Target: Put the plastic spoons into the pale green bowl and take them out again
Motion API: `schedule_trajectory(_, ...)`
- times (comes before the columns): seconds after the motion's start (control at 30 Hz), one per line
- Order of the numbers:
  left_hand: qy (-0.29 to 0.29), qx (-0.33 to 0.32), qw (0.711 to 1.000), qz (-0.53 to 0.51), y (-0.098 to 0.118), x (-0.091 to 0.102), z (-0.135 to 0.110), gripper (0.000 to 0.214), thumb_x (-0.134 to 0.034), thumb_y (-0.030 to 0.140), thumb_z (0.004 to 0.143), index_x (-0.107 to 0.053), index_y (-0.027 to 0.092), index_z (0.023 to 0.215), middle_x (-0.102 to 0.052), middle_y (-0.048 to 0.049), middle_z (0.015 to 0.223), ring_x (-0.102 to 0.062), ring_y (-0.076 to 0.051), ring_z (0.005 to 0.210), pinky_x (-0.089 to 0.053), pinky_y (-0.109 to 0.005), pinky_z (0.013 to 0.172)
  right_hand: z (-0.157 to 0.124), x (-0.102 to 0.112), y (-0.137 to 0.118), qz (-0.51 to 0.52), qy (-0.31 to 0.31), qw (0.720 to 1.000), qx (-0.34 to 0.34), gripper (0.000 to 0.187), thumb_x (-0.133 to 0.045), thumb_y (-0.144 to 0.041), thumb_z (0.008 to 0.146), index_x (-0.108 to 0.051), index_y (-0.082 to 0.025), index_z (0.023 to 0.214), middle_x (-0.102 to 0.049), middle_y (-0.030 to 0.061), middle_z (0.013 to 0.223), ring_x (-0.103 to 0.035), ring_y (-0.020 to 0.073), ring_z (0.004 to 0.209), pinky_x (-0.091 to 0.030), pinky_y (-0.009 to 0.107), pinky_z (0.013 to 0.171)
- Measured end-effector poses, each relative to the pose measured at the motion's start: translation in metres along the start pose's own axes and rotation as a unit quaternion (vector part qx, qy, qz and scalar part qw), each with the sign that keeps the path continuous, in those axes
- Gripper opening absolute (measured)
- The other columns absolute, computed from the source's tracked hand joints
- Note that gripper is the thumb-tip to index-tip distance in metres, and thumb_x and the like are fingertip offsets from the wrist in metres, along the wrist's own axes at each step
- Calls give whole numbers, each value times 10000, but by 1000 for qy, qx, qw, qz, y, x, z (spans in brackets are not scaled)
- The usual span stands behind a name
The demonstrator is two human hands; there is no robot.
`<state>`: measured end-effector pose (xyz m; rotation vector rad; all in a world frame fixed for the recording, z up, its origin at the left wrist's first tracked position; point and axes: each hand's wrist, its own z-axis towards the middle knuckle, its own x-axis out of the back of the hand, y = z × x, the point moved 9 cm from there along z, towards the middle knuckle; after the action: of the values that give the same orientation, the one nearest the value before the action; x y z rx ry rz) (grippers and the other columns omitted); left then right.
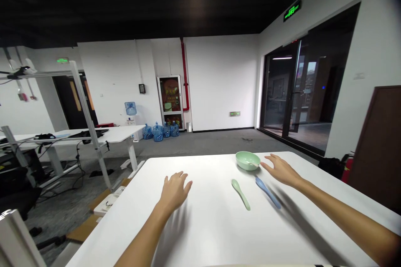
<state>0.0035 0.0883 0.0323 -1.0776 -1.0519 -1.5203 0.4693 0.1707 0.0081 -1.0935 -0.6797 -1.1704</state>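
My left hand [174, 192] rests palm down on the white table [134, 233], fingers spread and holding nothing. My right hand [280, 171] hovers at the far side of the table, fingers apart, close to a pale green plastic bowl [247, 161]. A small white spoon lies inside the bowl. On the tabletop, a pale green plastic spoon [241, 194] lies between my hands. Beside it, nearer my right hand, lies a blue plastic spoon [267, 192], tilted the opposite way. Neither spoon touches a hand.
A white desk [81, 137] with cables and dark items stands at the left behind an aluminium frame post [90, 121]. Blue water bottles [157, 132] stand along the far wall. A glass door [278, 87] is at the right, with a brown board [376, 146] nearby.
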Motion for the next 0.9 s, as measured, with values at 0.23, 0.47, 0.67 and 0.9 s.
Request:
schedule_trajectory(0.23, -2, -4, 1000, -7, 4, 1, -4, 470, -409, 426, 1067, -626, 230, 1435, -581, -140, 1575, -503, -302, 1489, -312, -614, 1252, -41, 5, -12, -5, -17, 1000, 15, 730, -437, -668, 995, -553, -202, 1545, -415, 134, 1689, -411, 351, 1540, -376, 499, 1244)
schedule_trajectory(0.47, -9, -10, 1000, -1, 7, -2, -4, 474, -405, 424, 1067, -625, 225, 1437, -585, -141, 1572, -509, -302, 1486, -324, -612, 1248, -60, -20, -10, -23, -63, 998, 8, 714, -479, -627, 996, -516, -219, 1582, -380, 146, 1704, -367, 350, 1567, -370, 497, 1247)
schedule_trajectory(0.67, -11, -9, 1000, 0, 8, -1, -3, 476, -403, 423, 1061, -629, 231, 1432, -585, -137, 1572, -521, -307, 1476, -336, -610, 1240, -66, -21, -14, -12, -88, 996, 14, 727, -461, -628, 1004, -477, -226, 1610, -392, 151, 1697, -377, 345, 1562, -372, 498, 1236)
schedule_trajectory(0.9, -13, -9, 1000, -1, 9, -2, -3, 479, -395, 422, 1059, -630, 234, 1431, -584, -135, 1574, -516, -302, 1478, -332, -604, 1241, -67, -20, -11, -18, -97, 995, 1, 751, -438, -668, 994, -480, -241, 1610, -394, 136, 1700, -388, 343, 1556, -411, 486, 1207)
